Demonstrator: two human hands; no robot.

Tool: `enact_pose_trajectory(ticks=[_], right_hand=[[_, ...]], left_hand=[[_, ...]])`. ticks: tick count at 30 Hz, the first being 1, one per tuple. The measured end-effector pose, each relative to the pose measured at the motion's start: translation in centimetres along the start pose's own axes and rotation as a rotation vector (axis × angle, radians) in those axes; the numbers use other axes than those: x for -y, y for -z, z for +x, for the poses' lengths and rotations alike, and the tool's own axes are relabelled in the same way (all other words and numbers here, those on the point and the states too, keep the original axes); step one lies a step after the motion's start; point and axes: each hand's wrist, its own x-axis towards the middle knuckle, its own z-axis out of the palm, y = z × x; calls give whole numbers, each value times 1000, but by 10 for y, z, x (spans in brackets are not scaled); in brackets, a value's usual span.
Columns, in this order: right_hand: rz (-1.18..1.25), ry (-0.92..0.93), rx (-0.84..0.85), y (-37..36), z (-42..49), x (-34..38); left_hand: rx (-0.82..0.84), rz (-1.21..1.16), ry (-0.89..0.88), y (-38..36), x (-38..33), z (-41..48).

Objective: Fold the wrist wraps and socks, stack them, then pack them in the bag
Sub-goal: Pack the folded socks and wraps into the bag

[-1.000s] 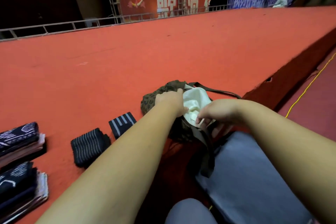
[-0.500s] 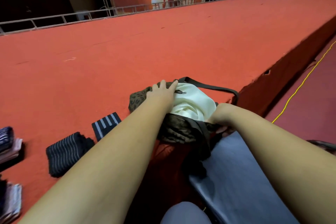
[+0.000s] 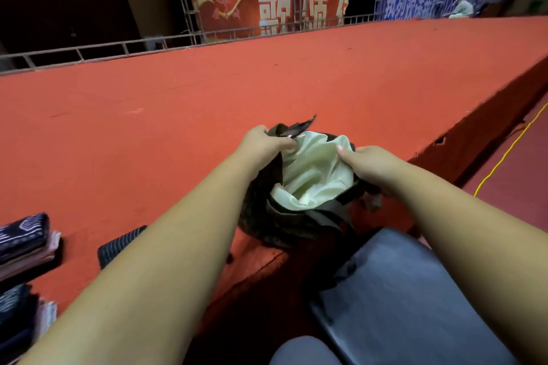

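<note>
Left fingers [image 3: 283,144]: curled tight on the bag's left rim, pinching a dark flap that sticks up past the knuckles.
Right fingers [image 3: 345,152]: closed on the right rim, thumb on top of the lining; the other fingers are hidden under the cloth.
Left hand [image 3: 261,142]: back of the hand up, forearm running in from the lower left.
Right hand [image 3: 370,164]: level with the left hand and apart from it, with the bag's mouth between them.
Bag [image 3: 267,216]: dark mottled cloth, on the stage at its near edge, mouth spread wide between both hands.
Lining [image 3: 314,178]: pale green and creased, filling the open mouth.
Strap [image 3: 335,209]: dark band across the bag's near side, just below the lining.
Striped piece [image 3: 118,246]: dark with thin pale stripes, on the stage left of the bag, partly behind the left forearm; sock or wrap, cannot tell.
Upper stack [image 3: 26,240]: at the left frame edge, dark patterned cloth on pink layers.
Lower stack [image 3: 17,314]: nearer the camera, blurred, cut off by the frame.
Stage [image 3: 267,83]: broad red carpet carrying the bag, striped piece and stacks.
Knee [image 3: 400,290]: grey trousers, in front of the stage below the bag.
Rail [image 3: 118,46]: metal, along the stage's far side.
Banner [image 3: 267,6]: red with pale characters, behind the rail.
Cable [image 3: 504,154]: yellow, on the floor to the right.
</note>
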Motion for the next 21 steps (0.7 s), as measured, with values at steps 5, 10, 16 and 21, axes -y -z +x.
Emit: enact_pose_trajectory(ticks=[5, 10, 16, 21], right_hand=[[165, 105, -34, 23, -10, 46], [254, 188, -155, 45, -18, 94], [355, 302, -309, 58, -26, 144], [128, 434, -430, 42, -24, 156]], left_hand=[[-105, -321, -81, 43, -38, 1], [-175, -533, -228, 89, -85, -1], [-404, -594, -145, 142, -112, -5], [-492, -418, -100, 156, -75, -21]])
